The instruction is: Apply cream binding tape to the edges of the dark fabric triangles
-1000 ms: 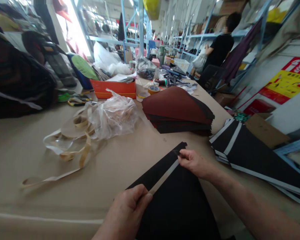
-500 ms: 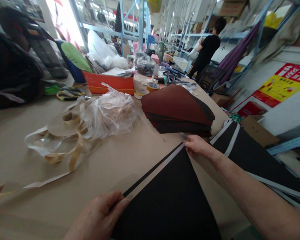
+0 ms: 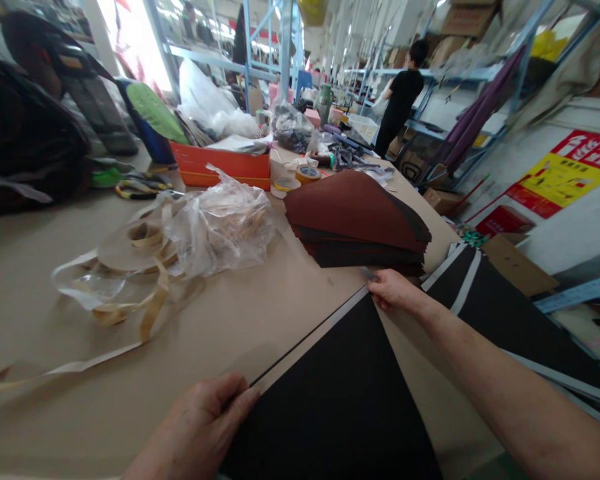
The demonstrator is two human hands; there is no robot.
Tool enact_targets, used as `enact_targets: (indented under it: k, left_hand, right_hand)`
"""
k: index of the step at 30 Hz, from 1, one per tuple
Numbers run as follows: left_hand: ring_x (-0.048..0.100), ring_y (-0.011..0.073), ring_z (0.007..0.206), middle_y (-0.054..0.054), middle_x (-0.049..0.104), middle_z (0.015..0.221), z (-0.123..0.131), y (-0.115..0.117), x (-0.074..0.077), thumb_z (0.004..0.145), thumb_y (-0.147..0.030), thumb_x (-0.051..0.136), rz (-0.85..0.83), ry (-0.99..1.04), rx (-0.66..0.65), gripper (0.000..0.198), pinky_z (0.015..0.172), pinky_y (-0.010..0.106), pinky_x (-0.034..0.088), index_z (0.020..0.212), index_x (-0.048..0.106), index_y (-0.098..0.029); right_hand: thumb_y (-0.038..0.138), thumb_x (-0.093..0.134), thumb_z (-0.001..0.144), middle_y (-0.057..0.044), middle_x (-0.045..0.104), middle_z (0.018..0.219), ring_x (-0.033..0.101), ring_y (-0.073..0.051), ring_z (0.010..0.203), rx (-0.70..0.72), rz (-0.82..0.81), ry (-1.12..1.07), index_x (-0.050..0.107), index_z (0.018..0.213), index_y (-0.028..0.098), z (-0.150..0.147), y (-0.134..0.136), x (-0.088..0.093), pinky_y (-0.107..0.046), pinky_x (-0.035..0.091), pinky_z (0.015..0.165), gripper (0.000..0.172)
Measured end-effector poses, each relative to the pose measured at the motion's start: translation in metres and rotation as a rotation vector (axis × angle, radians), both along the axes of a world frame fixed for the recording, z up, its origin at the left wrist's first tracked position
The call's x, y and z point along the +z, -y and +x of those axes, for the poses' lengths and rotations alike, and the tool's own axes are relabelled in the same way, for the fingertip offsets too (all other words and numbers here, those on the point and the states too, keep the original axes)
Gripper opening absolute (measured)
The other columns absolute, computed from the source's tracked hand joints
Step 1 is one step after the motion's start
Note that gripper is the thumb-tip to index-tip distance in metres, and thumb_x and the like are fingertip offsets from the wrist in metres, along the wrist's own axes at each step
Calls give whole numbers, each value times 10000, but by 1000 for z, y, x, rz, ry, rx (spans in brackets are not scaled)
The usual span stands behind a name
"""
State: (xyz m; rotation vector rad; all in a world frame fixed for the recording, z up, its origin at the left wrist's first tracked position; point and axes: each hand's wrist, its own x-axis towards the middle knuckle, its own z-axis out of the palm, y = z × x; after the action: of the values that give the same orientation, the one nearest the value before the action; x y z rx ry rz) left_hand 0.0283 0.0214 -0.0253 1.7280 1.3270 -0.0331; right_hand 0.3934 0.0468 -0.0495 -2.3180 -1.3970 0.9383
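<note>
The right hand (image 3: 393, 291) has its grip pinched on the far end of the pale strip (image 3: 320, 325) edging the black sheet (image 3: 340, 400) on the bench (image 3: 220, 320). The left hand (image 3: 205, 423) has its grip clamped on the sheet's near corner.

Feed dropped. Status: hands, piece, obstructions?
Left hand holds tape strip near end. Right hand holds far end at black sheet corner. Maroon stack just beyond.

- A factory workshop: long worktop (image 3: 55, 280) with stacked cut fabric pieces (image 3: 355, 217), tape rolls (image 3: 305, 175) and scissors (image 3: 140, 187).
- Blue metal shelving (image 3: 285, 47) runs back, with cardboard boxes (image 3: 517, 263) alongside.
</note>
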Motion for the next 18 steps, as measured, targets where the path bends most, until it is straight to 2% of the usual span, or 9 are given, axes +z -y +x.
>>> enact_targets:
  k: [6, 10, 12, 15, 18]
  left_hand:
    - [470, 150, 558, 11, 490, 575, -5, 0, -7, 781, -550, 356, 21, 2, -23, 433, 500, 235, 346, 627, 528, -184]
    - [451, 141, 546, -4, 464, 562, -6, 3, -3, 790, -527, 339, 51, -39, -53, 418, 511, 245, 324, 603, 498, -188]
    - [456, 144, 552, -3, 479, 563, -10, 6, 0, 791, -516, 343, 79, -62, -59, 404, 532, 255, 330, 599, 491, -192]
    - [499, 158, 587, 10, 539, 594, -25, 14, 1, 794, -542, 342, 72, -74, -43, 419, 580, 269, 363, 619, 508, -199]
    - [512, 162, 580, 11, 546, 583, -57, 26, -4, 789, -590, 333, 70, -101, -11, 465, 587, 274, 384, 607, 515, -203]
  right_hand:
    - [218, 461, 806, 5, 573, 568, 507, -88, 410, 61, 77, 137, 549, 850, 151, -3, 5, 1, -202, 345, 440, 120]
    - [236, 481, 813, -46, 642, 754, 577, -130, 656, 149, 188, 248, 575, 792, 172, -3, 9, -1, -224, 380, 596, 115]
    - [279, 505, 814, -50, 649, 785, 578, -149, 723, 196, 211, 276, 584, 749, 180, -2, 10, -2, -236, 375, 640, 142]
    - [341, 547, 789, -39, 650, 757, 574, -160, 709, 242, 210, 290, 603, 736, 187, 0, 10, -3, -246, 369, 639, 172]
    - [367, 557, 765, -41, 653, 747, 575, -172, 699, 265, 206, 303, 611, 731, 188, 2, 8, -3, -257, 368, 632, 190]
